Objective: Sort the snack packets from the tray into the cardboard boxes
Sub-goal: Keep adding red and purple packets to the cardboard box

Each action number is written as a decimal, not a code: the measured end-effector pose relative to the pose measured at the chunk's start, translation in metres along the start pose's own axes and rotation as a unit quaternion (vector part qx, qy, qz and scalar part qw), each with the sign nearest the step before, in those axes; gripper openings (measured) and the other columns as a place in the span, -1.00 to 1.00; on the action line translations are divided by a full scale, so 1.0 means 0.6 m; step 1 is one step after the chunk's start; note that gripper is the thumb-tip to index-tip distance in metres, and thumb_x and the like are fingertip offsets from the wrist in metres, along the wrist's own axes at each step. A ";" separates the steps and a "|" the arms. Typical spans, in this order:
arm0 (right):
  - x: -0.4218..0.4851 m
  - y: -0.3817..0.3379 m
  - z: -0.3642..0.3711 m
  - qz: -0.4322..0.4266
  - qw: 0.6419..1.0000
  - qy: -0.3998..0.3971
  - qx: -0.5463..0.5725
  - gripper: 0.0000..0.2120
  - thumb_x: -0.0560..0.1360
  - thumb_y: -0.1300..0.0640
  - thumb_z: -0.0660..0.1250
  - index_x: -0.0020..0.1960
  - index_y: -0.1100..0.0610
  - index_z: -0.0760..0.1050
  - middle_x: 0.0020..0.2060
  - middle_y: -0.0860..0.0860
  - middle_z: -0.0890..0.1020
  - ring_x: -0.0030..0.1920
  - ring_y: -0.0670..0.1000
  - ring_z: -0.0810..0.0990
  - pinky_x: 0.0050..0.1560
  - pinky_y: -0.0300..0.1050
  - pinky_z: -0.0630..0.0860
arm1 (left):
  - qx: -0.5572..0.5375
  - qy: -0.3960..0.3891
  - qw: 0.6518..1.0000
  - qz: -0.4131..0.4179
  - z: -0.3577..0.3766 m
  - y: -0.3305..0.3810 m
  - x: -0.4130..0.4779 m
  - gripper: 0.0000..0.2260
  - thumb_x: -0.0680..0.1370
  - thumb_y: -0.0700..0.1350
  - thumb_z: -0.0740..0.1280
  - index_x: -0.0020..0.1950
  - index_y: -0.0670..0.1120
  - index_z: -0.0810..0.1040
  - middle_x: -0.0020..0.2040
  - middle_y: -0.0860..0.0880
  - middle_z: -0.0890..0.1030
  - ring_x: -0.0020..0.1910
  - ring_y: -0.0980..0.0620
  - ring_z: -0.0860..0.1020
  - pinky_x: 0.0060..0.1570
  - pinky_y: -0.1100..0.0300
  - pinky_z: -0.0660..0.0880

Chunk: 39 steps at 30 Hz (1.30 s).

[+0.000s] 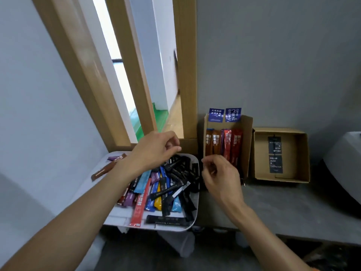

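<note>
One tray (pixel 172 228) at the table's (pixel 293 208) left edge holds the packets (pixel 170 184); two boxes (pixel 247 137) stand rightward, along the back edge. Left hand (pixel 156 151) and right hand (pixel 220 173) hover curled; I cannot tell whether either holds anything. Packets look light, slick and floppy, so pinch mid-length.

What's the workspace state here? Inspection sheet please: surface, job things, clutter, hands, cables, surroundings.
Surface: grey counter, no spills seen.
Job's things: white tray piled with mixed packets; tall box holds upright packets, brown, purple and red; flat box holds two black packets lying flat.
Clutter: brown packet and purple packet at the tray's left edge, apart from the pile.
Grippers: left hand over the tray's far edge, right hand between tray and tall box; both curled, hold unclear.
Cables: nothing seen.
Surroundings: grey wall, wooden frame, grey rounded object at right edge.
</note>
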State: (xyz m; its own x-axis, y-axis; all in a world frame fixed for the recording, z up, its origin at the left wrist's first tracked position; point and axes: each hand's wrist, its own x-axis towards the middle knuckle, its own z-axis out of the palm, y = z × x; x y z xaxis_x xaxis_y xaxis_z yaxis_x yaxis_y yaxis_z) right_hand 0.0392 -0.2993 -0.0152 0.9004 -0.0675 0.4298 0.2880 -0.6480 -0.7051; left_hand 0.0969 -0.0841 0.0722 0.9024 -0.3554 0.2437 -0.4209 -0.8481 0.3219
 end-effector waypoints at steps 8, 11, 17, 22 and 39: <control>0.016 -0.082 0.088 0.012 0.988 -0.156 0.018 -0.75 0.56 0.06 0.43 0.23 0.01 0.59 -0.06 -0.16 0.66 -0.09 -0.19 0.62 -0.02 -0.25 0.61 | 0.131 -0.002 0.970 -0.206 0.015 -0.131 -0.095 -0.54 0.53 0.34 0.32 0.26 0.06 0.53 0.20 -0.03 0.58 0.19 -0.06 0.53 0.12 -0.04 0.53; 0.032 -0.116 0.141 0.054 0.976 -0.210 0.002 -0.73 0.54 -0.05 0.45 0.17 0.03 0.57 -0.11 -0.10 0.70 -0.07 -0.08 0.66 -0.05 -0.07 0.62 | 0.144 -0.049 0.921 -0.358 0.009 -0.169 -0.117 -0.14 0.43 0.56 0.16 0.48 -0.06 0.34 0.40 -0.22 0.41 0.37 -0.23 0.39 0.26 -0.14 0.43; 0.048 -0.150 0.232 0.117 0.958 -0.241 -0.098 -0.64 0.44 -0.18 0.51 -0.11 0.12 0.59 -0.18 0.05 0.69 -0.16 0.07 0.66 -0.38 -0.13 0.41 | 0.050 -0.141 0.924 -0.353 0.011 -0.209 -0.116 0.12 0.20 0.71 0.13 0.64 0.13 0.13 0.55 -0.18 0.33 0.49 -0.25 0.31 0.41 -0.18 0.35; 0.053 -0.166 0.250 0.169 0.950 -0.235 -0.113 -0.59 0.39 -0.16 0.57 0.00 0.12 0.55 -0.04 0.07 0.67 -0.01 0.12 0.67 -0.20 -0.10 0.50 | 0.027 -0.103 0.911 -0.398 0.043 -0.228 -0.124 0.04 0.34 0.66 -0.06 0.64 0.05 0.14 0.56 -0.26 0.26 0.52 -0.30 0.24 0.45 -0.28 0.25; 0.054 -0.183 0.277 0.225 0.949 -0.220 -0.006 -0.73 0.29 0.09 0.71 -0.12 0.16 0.71 -0.14 0.06 0.72 -0.15 0.01 0.68 -0.16 -0.07 0.67 | -0.139 -0.126 0.886 -0.423 0.052 -0.242 -0.127 -0.68 0.52 0.10 0.42 0.11 -0.10 0.55 -0.06 -0.07 0.68 -0.07 -0.03 0.69 0.09 0.03 0.64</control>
State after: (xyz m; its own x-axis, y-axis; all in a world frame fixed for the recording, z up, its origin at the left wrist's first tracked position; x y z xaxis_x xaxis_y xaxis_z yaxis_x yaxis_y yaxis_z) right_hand 0.0909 -0.1043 -0.0175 0.9811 -0.0170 -0.1926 -0.1590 -0.6378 -0.7536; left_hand 0.0923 0.0540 -0.0216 0.8830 0.2554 -0.3939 0.4417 -0.7363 0.5127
